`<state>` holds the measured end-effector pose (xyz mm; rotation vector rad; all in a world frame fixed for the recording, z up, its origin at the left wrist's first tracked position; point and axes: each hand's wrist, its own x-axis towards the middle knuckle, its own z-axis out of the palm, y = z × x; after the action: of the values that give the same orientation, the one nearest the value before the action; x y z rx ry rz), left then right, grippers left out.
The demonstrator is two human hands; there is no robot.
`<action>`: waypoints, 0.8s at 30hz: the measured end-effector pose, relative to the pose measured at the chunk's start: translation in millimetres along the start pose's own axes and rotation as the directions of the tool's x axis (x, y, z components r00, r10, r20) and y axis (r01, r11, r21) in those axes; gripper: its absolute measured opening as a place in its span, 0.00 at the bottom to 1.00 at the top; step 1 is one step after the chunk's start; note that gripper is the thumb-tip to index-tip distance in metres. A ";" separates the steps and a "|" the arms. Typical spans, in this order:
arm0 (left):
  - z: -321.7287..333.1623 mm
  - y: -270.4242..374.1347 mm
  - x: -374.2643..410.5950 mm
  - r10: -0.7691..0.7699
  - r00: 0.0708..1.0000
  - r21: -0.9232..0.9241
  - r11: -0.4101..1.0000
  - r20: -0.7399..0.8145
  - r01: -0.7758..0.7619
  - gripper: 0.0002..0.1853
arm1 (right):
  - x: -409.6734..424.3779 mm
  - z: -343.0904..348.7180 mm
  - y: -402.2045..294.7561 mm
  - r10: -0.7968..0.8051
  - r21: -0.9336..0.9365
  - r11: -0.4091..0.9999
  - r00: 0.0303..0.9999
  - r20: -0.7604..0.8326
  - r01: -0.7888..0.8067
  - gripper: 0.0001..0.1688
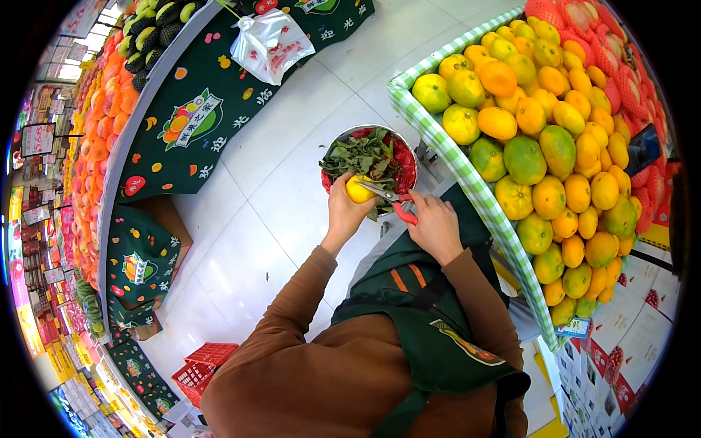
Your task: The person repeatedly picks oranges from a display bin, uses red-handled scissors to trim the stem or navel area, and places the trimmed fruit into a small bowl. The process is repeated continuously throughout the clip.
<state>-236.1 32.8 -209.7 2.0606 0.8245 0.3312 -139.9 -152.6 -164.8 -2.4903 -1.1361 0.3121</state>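
My left hand holds a yellow citrus fruit between thumb and fingers. In my right hand is a pair of red-handled scissors, their metal blades pointing left against the fruit's upper right side. Whether the blades are parted is hard to tell. Below both hands stands a round bin lined with a red plastic bag, and cut green leaves are heaped in it. To the right, yellow, orange and greenish citrus fruits are piled on a display edged with green-checked cloth.
Net-wrapped fruits and a dark phone lie beyond the citrus. A curved fruit stand with a dark green printed skirt runs along the left. A white plastic bag hangs from it. Red baskets stand on the tiled floor at lower left.
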 end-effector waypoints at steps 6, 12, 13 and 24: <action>-1.6 -2.3 0.6 -0.092 0.996 0.016 0.996 0.009 0.091 0.41 | 16.8 9.3 0.3 0.025 0.004 1.000 0.993 0.114 -0.025 0.15; 3.1 -48.8 5.1 -0.173 0.984 -0.104 0.979 0.038 0.176 0.39 | 20.2 11.1 4.6 0.093 0.002 0.996 0.985 0.145 -0.094 0.12; 0.0 -56.6 8.1 -0.179 0.984 -0.117 0.977 0.016 0.179 0.38 | 16.1 8.4 6.3 0.088 0.005 0.996 0.992 0.093 -0.089 0.16; -11.2 217.1 102.1 0.501 0.865 -0.403 0.798 0.032 -0.448 0.30 | -23.3 -2.8 38.5 -0.072 0.069 0.995 0.995 -0.070 0.077 0.45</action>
<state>-71.9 19.8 -35.0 1.8616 0.1171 0.5708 -128.0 -194.1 -178.0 -2.3717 -1.1667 0.2410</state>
